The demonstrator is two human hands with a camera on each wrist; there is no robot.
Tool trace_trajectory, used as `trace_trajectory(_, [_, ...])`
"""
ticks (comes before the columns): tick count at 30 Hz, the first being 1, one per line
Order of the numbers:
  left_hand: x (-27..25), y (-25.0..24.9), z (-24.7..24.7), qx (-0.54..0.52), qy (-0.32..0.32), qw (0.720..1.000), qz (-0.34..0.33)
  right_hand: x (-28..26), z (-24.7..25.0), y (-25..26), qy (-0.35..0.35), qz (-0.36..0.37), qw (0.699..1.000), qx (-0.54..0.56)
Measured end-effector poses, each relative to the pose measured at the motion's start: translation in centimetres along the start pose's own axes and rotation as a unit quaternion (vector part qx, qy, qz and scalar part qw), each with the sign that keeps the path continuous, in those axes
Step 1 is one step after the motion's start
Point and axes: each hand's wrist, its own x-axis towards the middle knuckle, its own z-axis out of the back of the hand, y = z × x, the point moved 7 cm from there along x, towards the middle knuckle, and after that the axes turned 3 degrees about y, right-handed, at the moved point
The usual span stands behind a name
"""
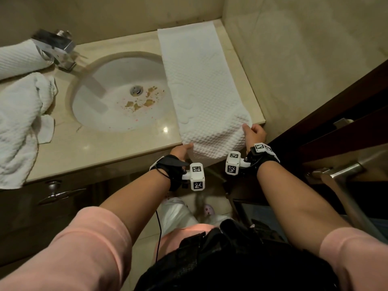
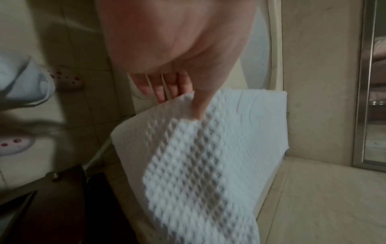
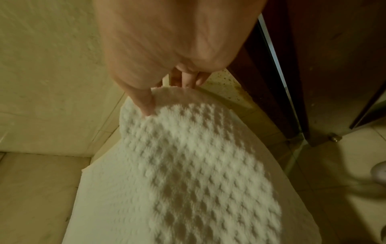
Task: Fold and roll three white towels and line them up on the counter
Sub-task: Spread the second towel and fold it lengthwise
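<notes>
Both hands grip the near end of one long folded towel (image 1: 201,89): the left hand (image 1: 180,151) pinches its left corner, thumb on top and fingers beneath, and the right hand (image 1: 255,133) pinches the right corner the same way. That end is lifted and hangs past the front edge of the counter (image 1: 105,152); the rest lies flat as a strip to the right of the sink (image 1: 119,91), reaching the back wall.

Three white towels show in all. Going from the left: a rolled towel (image 1: 21,57) lies at the far left beside the faucet (image 1: 56,49), a crumpled towel (image 1: 19,127) sits heaped just in front of it, then comes the sink, then the strip. Bare counter runs between the sink and the front edge. A wall closes the counter's right end. Square coded markers sit on both wrist mounts; no writing can be read.
</notes>
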Motion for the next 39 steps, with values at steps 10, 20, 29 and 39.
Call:
trace_trajectory(10, [0.6, -0.1, 0.2, 0.026, 0.023, 0.999, 0.029, 0.9, 0.9, -2.1, -0.013, -0.051, 0.997, -0.063])
trace_trajectory(20, [0.5, 0.2, 0.6, 0.066, 0.047, 0.996, 0.023, 1.2, 0.0, -2.3, 0.027, -0.091, 0.99, -0.105])
trace_trajectory(29, [0.3, 0.7, 0.9, 0.136, 0.056, 0.989, 0.014, -0.6, 1.1, -4.7, 0.082, -0.193, 0.965, -0.16])
trace_trajectory(39, [10.4, 6.1, 3.9, 0.195, 0.039, 0.98, 0.022, -1.6, 1.7, -3.1, 0.081, -0.092, 0.981, -0.147])
